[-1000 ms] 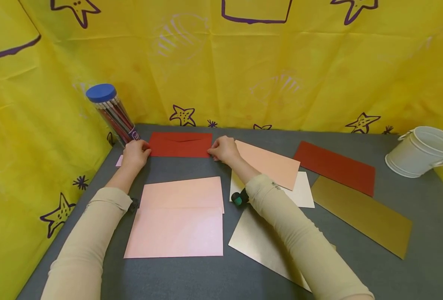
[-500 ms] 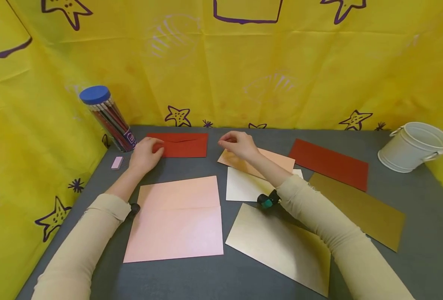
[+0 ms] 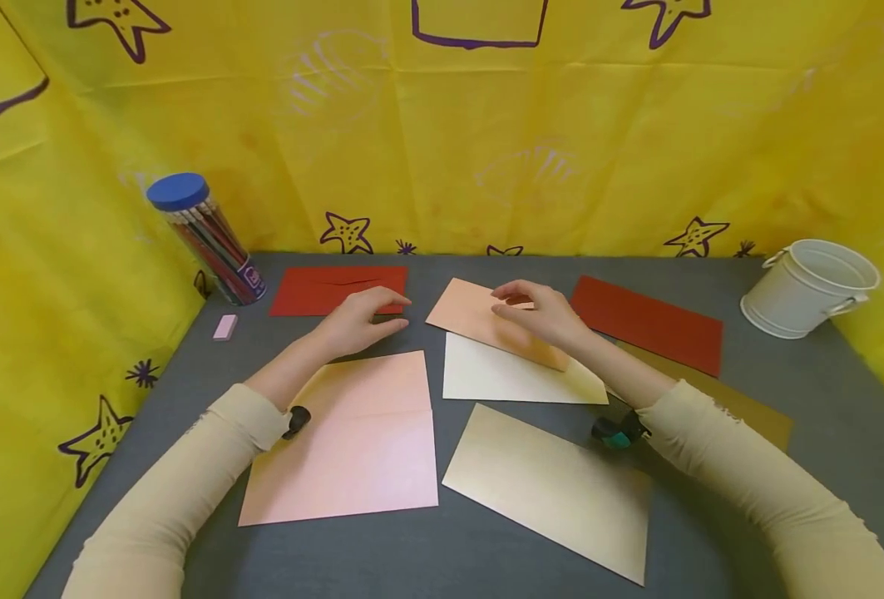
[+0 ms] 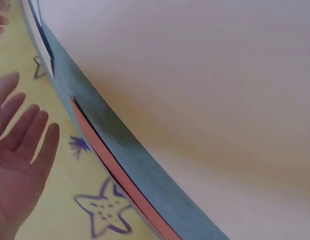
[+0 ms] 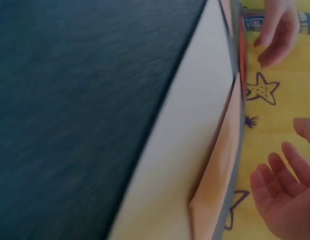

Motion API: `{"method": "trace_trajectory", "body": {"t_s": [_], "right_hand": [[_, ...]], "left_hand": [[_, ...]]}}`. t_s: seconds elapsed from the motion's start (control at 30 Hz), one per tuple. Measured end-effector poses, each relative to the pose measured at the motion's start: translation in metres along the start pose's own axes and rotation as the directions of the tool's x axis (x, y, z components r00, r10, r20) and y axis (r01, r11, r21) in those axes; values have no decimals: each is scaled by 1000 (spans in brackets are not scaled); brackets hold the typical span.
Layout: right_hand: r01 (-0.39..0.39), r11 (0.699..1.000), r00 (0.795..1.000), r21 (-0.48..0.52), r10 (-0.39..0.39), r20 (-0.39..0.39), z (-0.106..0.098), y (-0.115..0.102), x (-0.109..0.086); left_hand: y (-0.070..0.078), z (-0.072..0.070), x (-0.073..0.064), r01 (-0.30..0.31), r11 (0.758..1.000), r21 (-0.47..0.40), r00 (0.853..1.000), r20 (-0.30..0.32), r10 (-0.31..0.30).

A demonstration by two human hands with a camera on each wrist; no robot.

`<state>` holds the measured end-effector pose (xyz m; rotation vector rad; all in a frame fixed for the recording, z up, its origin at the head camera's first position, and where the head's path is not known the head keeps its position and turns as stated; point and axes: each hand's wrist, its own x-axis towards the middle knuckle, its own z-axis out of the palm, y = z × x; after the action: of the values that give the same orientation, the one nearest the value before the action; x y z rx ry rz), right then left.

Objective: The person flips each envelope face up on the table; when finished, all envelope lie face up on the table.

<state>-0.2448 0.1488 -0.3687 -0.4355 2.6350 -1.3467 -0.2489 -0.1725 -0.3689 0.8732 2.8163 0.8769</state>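
In the head view my left hand (image 3: 359, 323) hovers with loose fingers at the front right edge of a red envelope (image 3: 310, 287), above the far edge of the pink paper sheets (image 3: 359, 453). My right hand (image 3: 546, 312) is over a peach envelope (image 3: 471, 312), its fingers loosely bent and holding nothing. That envelope partly covers a white one (image 3: 486, 374). The left wrist view shows my left hand (image 4: 19, 160) with its fingers spread. From the right wrist, my right hand (image 5: 287, 195) appears with nothing in its grasp.
A beige-gold envelope (image 3: 554, 491) lies in front. To the right are another red envelope (image 3: 647, 324) and a darker gold one (image 3: 748, 408), partly behind my right arm. A white bucket (image 3: 793, 295), a tub of pencils (image 3: 217, 249) and a pink eraser (image 3: 225, 327) stand farther out.
Both hands have left the side edges of the back-left red envelope. The right hand moved right over the peach envelope; the left hand moved right and nearer. The view shifted slightly.
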Motion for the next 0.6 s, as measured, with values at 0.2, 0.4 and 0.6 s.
{"method": "trace_trajectory", "body": {"t_s": [0.2, 0.4, 0.6], "right_hand": [[48, 995, 998, -90, -45, 36, -14, 18, -25], [110, 972, 992, -206, -95, 79, -25, 32, -43], [148, 946, 986, -288, -118, 117, -34, 44, -52]], "left_hand": [[12, 11, 15, -65, 998, 15, 991, 117, 63], [15, 18, 29, -76, 992, 96, 981, 188, 57], [15, 25, 43, -57, 982, 178, 968, 252, 11]]}}
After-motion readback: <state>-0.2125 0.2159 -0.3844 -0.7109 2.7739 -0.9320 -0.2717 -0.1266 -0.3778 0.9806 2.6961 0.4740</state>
